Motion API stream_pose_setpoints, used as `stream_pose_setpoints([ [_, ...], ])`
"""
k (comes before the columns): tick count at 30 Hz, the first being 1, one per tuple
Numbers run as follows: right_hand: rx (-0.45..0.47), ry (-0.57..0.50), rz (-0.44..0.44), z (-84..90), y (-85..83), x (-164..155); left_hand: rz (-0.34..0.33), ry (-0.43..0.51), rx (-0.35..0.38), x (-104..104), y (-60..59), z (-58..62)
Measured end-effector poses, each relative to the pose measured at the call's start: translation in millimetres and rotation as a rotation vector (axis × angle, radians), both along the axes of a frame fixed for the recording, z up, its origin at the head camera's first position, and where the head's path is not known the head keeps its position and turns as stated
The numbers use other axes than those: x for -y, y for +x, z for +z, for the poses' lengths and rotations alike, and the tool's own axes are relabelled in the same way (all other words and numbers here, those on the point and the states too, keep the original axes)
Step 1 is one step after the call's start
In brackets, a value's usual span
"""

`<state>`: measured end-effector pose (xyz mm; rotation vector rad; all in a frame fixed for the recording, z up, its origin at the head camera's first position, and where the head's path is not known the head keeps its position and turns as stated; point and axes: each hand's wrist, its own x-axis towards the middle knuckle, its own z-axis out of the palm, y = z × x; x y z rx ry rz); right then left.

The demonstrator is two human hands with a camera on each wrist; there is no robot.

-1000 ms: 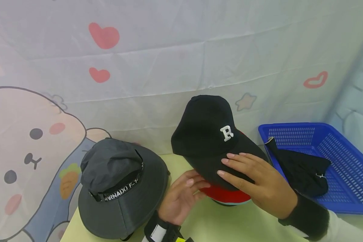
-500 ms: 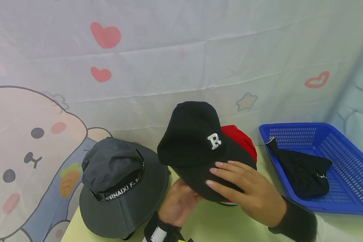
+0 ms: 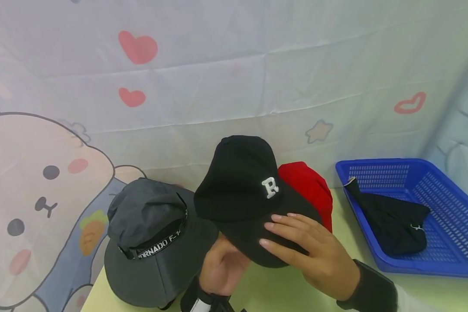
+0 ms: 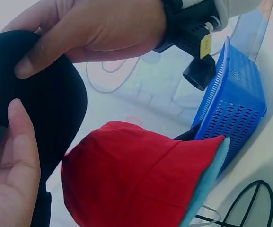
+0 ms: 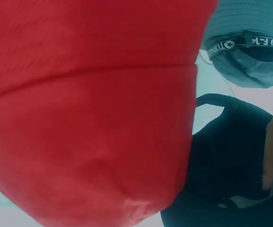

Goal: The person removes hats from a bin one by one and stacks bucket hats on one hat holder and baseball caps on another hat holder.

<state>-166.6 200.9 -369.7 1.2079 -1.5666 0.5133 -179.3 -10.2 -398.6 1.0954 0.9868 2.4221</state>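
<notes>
A black cap (image 3: 242, 190) with a white R is held just above the table, tilted, between both hands. My right hand (image 3: 304, 247) grips its brim, fingers on top and thumb (image 4: 32, 61) underneath. My left hand (image 3: 222, 264) holds the brim from below, its thumb (image 4: 18, 142) lying against the black fabric; its fingers are hidden. A red cap (image 3: 310, 188) sits on the table right behind the black one and fills the right wrist view (image 5: 89, 109). A grey bucket hat (image 3: 152, 234) lies to the left, and the black cap's crown overlaps its edge.
A blue plastic basket (image 3: 444, 173) stands at the right with a black folded cap (image 3: 394, 221) in it. A cartoon-printed cloth backdrop (image 3: 234, 78) hangs close behind the pale green table (image 3: 281, 290). A black cable (image 4: 240, 208) lies by the basket.
Both hands lifted the black cap off the red cap and carried it left toward the grey bucket hat. The red cap is now uncovered.
</notes>
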Motion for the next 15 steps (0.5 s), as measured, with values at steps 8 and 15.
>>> stream_pose_setpoints([
  [8,0.009,-0.06,0.033,-3.1,1.4,10,-0.044,0.044,-0.088,7,1.4,7.4],
  [15,0.034,-0.102,0.039,-8.4,0.3,16,-0.044,0.031,-0.037,14,4.0,10.0],
])
